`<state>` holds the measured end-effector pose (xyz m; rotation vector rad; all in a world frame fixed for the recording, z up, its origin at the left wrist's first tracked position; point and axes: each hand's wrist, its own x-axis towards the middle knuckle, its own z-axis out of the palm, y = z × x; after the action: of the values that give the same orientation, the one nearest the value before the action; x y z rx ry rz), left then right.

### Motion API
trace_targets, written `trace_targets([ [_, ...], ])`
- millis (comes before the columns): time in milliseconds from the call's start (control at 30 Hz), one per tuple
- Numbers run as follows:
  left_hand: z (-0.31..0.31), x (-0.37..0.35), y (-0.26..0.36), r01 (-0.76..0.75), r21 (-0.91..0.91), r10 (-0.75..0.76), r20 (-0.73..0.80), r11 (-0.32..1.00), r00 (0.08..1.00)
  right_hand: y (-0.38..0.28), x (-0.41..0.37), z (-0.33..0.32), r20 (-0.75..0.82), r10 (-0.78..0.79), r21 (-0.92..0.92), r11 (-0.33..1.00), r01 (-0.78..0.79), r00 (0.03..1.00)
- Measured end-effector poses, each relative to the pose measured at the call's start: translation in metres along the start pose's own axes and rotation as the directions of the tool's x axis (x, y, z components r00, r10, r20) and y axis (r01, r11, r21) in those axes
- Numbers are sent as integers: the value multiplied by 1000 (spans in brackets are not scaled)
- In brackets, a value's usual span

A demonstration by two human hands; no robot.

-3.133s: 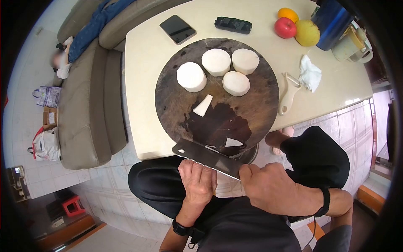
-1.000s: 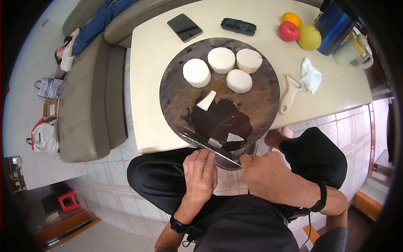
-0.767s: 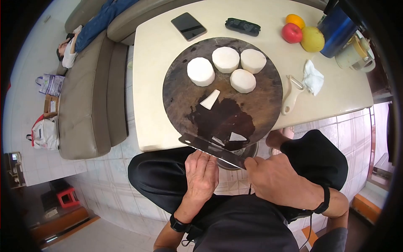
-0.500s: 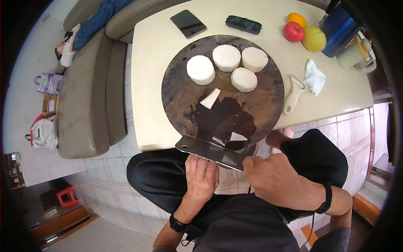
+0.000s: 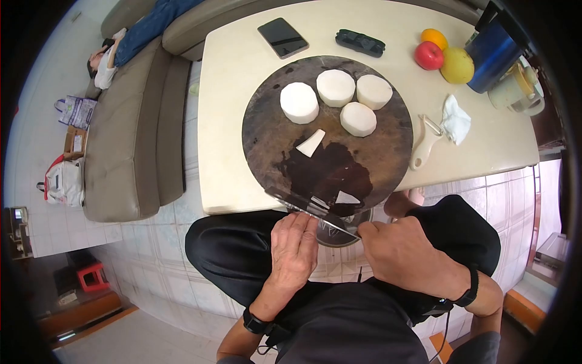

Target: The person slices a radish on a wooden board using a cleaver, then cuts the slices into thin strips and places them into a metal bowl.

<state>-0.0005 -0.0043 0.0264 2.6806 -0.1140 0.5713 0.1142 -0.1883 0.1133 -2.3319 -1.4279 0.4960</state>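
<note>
A cleaver (image 5: pixel 310 207) is held at the near edge of the round dark chopping board (image 5: pixel 264 142), its blade tilted and seen almost edge-on. My right hand (image 5: pixel 407 253) is closed around its handle, which the fingers hide. The fingers of my left hand (image 5: pixel 293 250) are pressed together against the blade; their tips are partly hidden. On the board sit thick white rounds of peeled root vegetable, one of them a round (image 5: pixel 299 103) at the left. Nearer me lie a white wedge (image 5: pixel 311 143), a small white offcut (image 5: pixel 347 198) and a thin sliver beside the blade.
Right of the board lie a peeler (image 5: pixel 427 145) and a crumpled tissue (image 5: pixel 454 119). A phone (image 5: pixel 282 37), a black case (image 5: pixel 360 43), fruit (image 5: pixel 457 65), a blue flask (image 5: pixel 496 51) and a jug stand farther back. A metal basin (image 5: pixel 348 238) is below the table edge. A person lies on the sofa (image 5: pixel 124 136).
The cleaver has turned, so less of its flat face shows. My left fingers have straightened somewhat along the blade. The whole view has shifted slightly; the white pieces stay in place.
</note>
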Motion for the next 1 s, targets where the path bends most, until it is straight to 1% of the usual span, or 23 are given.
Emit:
trace_targets([
  [100, 0, -2, -1, 4, 10, -4, 3, 1000, 1000, -1, -1, -6, 8, -14, 35, 999, 14, 1000],
  [200, -1, -2, -2, -2, 18, 2, 19, 1000, 1000, -1, -2, -9, 21, -27, 23, 999, 27, 999],
  [267, -1, -2, -3, -31, 19, 30, 25, 999, 999, -1, -2, -10, 75, -16, 0, 1000, 16, 997],
  [400, -2, -2, -3, -24, 18, 23, 42, 1000, 999, -2, 2, -12, 119, -7, -42, 999, 12, 993],
  [467, -2, -2, -3, -29, 26, 28, 50, 999, 998, 0, 6, -9, 45, -32, 0, 999, 32, 998],
  [567, 0, -6, -3, -14, 26, 12, 54, 1000, 998, -5, 9, -6, 84, -20, -41, 999, 24, 996],
  [600, -1, -4, -2, -17, 26, 15, 52, 1000, 999, -4, 8, -5, 81, -19, -43, 999, 23, 997],
  [667, -3, 1, 0, -22, 25, 22, 30, 999, 999, -1, 7, -2, 20, -18, -21, 1000, 19, 1000],
  [900, -3, -1, -1, -5, 22, 4, 57, 1000, 998, 1, 1, -2, 29, 24, -31, 999, -23, 999],
  [1000, -1, -2, -2, -6, 25, 5, 50, 1000, 999, 0, 0, -3, 14, 23, -3, 1000, -22, 1000],
])
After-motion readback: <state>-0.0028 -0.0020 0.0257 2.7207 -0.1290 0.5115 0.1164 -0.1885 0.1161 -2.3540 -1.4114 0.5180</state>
